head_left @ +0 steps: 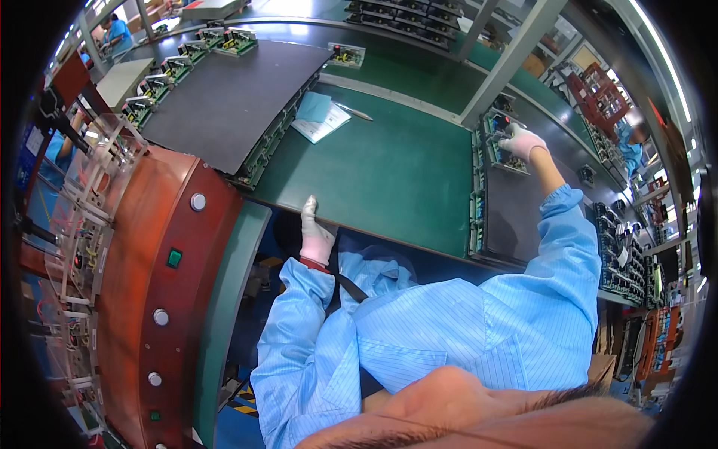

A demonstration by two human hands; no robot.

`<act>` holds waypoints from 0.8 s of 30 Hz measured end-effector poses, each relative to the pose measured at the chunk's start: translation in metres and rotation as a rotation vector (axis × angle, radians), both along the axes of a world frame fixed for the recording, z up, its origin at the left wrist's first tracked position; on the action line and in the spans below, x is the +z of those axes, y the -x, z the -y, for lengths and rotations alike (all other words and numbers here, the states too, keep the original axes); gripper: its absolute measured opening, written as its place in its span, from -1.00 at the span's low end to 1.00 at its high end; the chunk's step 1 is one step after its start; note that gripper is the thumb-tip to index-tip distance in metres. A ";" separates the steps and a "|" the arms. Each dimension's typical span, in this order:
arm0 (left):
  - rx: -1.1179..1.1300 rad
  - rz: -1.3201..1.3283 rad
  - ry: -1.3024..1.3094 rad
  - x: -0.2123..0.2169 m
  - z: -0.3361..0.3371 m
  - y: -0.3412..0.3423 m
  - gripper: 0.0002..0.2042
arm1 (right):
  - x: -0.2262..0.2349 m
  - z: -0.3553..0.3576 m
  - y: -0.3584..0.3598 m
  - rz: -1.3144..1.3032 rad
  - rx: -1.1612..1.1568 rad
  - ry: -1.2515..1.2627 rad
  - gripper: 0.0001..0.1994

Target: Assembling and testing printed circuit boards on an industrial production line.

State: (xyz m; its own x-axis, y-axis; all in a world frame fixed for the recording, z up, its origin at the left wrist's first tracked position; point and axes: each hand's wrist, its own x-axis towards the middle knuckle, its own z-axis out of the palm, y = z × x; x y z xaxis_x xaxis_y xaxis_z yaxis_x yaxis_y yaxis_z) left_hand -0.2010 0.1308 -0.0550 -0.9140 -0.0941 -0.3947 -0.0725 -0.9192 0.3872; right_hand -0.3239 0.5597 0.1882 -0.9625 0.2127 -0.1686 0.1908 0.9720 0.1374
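Observation:
My right hand (pixel 521 141), in a white glove, reaches far out to the right and closes its fingers on a green circuit board (pixel 499 142). That board lies at the far end of a dark tray (pixel 516 209). My left hand (pixel 315 233), also gloved, rests flat on the near edge of the green table mat (pixel 389 176) and holds nothing. Both arms are in blue striped coat sleeves.
A large dark sheet (pixel 224 97) covers stacked boards at the left, with a row of circuit boards (pixel 161 75) beyond it. Papers (pixel 318 116) and a slim tool (pixel 356 113) lie on the mat. A brown control panel (pixel 149 299) with buttons stands at the left, a grey post (pixel 508 60) behind, board racks (pixel 621 262) at the right. Another person (pixel 116 34) works far left.

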 end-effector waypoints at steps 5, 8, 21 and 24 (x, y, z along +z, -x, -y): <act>-0.027 -0.082 0.000 -0.002 -0.004 -0.002 -0.62 | 0.029 0.044 0.007 -0.117 0.041 -0.100 -0.44; 0.050 -0.058 0.015 -0.022 -0.007 0.003 -0.62 | 0.041 0.131 -0.006 -0.050 0.277 0.215 -0.51; 0.159 0.058 1.351 0.071 0.040 -0.132 -0.75 | -0.097 0.417 -0.069 0.411 1.685 0.876 -0.71; 0.396 0.099 1.724 0.084 0.059 -0.172 -0.86 | -0.131 0.441 -0.088 0.525 1.784 0.959 -0.72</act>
